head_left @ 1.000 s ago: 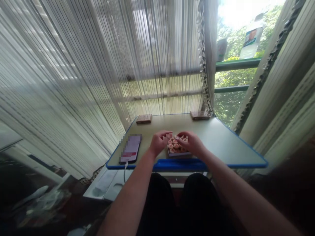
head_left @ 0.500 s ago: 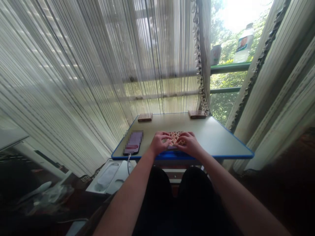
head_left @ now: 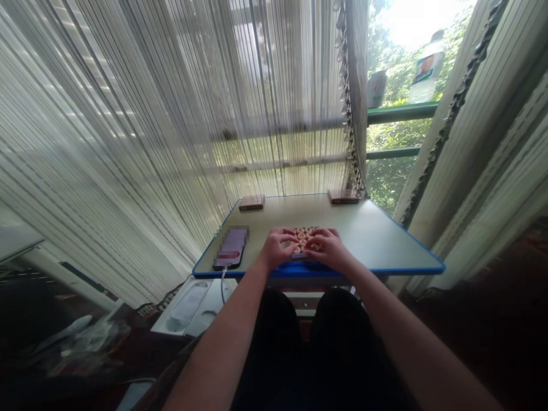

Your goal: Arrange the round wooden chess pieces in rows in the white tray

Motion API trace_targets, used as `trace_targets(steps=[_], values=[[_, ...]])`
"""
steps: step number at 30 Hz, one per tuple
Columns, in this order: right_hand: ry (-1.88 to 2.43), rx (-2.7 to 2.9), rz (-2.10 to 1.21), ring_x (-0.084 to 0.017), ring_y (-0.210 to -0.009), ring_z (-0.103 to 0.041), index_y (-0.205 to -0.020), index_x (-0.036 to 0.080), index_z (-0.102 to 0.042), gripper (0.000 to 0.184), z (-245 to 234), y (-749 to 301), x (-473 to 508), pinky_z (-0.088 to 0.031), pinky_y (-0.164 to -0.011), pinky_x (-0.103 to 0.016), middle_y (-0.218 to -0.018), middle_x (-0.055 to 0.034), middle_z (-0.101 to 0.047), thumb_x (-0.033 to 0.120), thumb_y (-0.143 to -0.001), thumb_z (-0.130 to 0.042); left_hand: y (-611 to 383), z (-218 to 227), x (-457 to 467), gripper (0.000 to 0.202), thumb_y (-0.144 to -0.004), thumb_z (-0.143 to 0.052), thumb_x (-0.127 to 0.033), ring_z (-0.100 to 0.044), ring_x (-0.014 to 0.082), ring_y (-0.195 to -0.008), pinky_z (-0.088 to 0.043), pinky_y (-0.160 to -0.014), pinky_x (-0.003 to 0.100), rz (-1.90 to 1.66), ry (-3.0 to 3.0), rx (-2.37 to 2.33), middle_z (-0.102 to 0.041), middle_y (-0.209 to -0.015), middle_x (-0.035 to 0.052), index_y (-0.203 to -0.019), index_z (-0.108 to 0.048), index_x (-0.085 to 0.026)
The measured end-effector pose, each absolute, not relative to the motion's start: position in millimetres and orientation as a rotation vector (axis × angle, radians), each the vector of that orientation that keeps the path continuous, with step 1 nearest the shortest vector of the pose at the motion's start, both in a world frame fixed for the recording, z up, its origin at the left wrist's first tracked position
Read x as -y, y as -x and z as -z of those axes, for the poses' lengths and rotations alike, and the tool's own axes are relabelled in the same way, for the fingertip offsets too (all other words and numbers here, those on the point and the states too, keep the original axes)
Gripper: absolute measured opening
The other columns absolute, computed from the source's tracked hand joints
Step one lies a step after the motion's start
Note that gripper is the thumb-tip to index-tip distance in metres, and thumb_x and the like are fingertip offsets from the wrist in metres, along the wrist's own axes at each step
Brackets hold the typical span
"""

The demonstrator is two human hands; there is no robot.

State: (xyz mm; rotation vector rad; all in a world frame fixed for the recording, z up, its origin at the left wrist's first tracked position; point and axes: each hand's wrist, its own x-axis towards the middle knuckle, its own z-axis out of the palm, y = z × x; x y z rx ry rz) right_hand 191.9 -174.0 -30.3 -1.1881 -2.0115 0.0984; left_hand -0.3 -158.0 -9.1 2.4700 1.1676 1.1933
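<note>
A small box (head_left: pixel 300 256) with a pale front edge lies at the near side of the table, filled with round wooden Chinese chess pieces (head_left: pixel 302 234) marked in red and dark. On its left side my left hand (head_left: pixel 277 247) is curled, fingers over the far part and thumb at the near part. My right hand (head_left: pixel 330 246) grips the right side in the same way, its fingers covering some pieces. Both hands hide the box's ends, so its full outline does not show.
A phone (head_left: pixel 232 245) with a cable lies on the table's left. Two flat brown boxes (head_left: pixel 252 202) sit at the far corners of the blue-edged table (head_left: pixel 291 212). An open white box (head_left: pixel 188 305) is below left. Behind stand string curtains (head_left: pixel 274 114) and a bottle (head_left: pixel 427 71).
Both hands stay at the box with almost the same grip. The view has shifted very slightly; the pieces show no clear movement.
</note>
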Motion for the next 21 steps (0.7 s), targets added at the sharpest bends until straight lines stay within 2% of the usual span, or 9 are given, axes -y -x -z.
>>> trace_targets(steps=[7,21], values=[[1.191,2.006,-0.141,-0.024,-0.104,-0.043,-0.079,0.026,-0.071,0.018,28.2,-194.0,176.6,-0.035,-0.093,-0.039,-0.101,-0.0057,-0.059,0.040,-0.072,-0.062,1.2,6.9,161.7,0.015,-0.073,-0.061,-0.022,-0.048,0.0215,-0.104,-0.038,-0.096,0.039,-1.096,-2.558,-1.096,-0.060,-0.104,0.0051,-0.081,-0.073,-0.023],[1.165,2.032,-0.136,-0.024,-0.104,-0.043,-0.078,0.027,-0.071,0.015,27.6,-195.0,177.2,-0.033,-0.093,-0.040,-0.100,-0.0058,-0.059,0.037,-0.073,-0.061,0.1,7.9,159.8,0.015,-0.074,-0.059,-0.022,-0.044,0.0226,-0.107,-0.035,-0.097,0.041,-1.039,-2.602,-1.077,-0.058,-0.109,0.0040,-0.080,-0.073,-0.024]])
